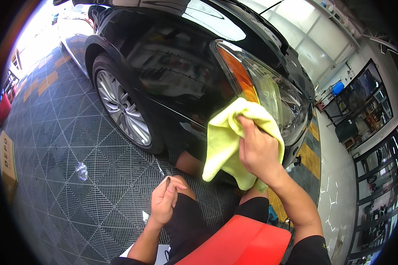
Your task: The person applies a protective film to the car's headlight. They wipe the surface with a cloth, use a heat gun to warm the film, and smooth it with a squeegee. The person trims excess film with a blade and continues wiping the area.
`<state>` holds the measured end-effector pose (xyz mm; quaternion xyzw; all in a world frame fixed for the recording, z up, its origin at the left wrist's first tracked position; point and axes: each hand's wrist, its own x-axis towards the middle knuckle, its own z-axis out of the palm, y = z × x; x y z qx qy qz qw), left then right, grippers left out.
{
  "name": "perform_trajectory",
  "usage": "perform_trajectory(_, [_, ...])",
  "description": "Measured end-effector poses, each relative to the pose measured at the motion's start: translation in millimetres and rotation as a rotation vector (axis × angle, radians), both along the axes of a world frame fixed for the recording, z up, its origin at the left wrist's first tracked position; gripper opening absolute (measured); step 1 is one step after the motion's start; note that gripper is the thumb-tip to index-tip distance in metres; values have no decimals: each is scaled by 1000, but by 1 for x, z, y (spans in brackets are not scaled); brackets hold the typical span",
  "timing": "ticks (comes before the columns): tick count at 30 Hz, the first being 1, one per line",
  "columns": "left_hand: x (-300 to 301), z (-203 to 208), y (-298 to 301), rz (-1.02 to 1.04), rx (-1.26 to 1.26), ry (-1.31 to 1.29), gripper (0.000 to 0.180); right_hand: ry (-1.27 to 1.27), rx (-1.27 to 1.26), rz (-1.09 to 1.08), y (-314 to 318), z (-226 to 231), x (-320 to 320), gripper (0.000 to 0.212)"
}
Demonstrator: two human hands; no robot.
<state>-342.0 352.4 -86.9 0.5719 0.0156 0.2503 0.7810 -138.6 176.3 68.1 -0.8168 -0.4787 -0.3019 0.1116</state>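
Note:
My right hand [262, 148] is closed on a yellow-green microfibre cloth [225, 141]. The cloth lies over the lower end of the headlight [276, 95], which has an orange reflector strip [237, 70], and its loose folds hang down in front of the black bumper. Nearer my knees, my left hand [163, 201] is closed, pinching a small dark thin piece [168, 181] between thumb and fingers; its kind is too small to make out. The black car's glossy front fender [172, 66] stands ahead of both hands.
The silver-spoked wheel [124, 108] is to the left on a grey tiled floor [62, 145] with yellow tiles. Crumpled clear plastic [82, 171] lies there, and a cardboard box [7, 163] stands at far left. Something red [239, 243] is across my lap. Shelves [378, 185] line the right.

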Motion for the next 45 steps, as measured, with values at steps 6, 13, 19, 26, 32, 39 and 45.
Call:
perform_trajectory(6, [-5, 4, -8, -68, -35, 33, 40, -100, -3, 60, 76, 53, 15, 41])
perform_trajectory(13, [-14, -4, -13, -38, -31, 25, 42, -144, 97, -24, 127, 68, 24, 43])
perform_trajectory(19, [-20, -10, -11, -81, 23, -13, 44, -18, -80, 27, 90, 1, 0, 56])
perform_trajectory(26, [-19, -1, -3, -53, 38, -67, 47, 325, -45, 96, -5, -78, -35, 48])
perform_trajectory(32, [-16, -3, -7, -142, -7, -3, 47, 1807, 430, 333, -37, -103, -125, 26])
perform_trajectory(39, [-21, -69, -30, -609, 487, 817, 46, 1582, -280, 308, -63, -121, -91, 38])
perform_trajectory(45, [-52, -96, -30, -496, 866, 898, 49, 1115, 283, 607, -72, 50, -65, 30])
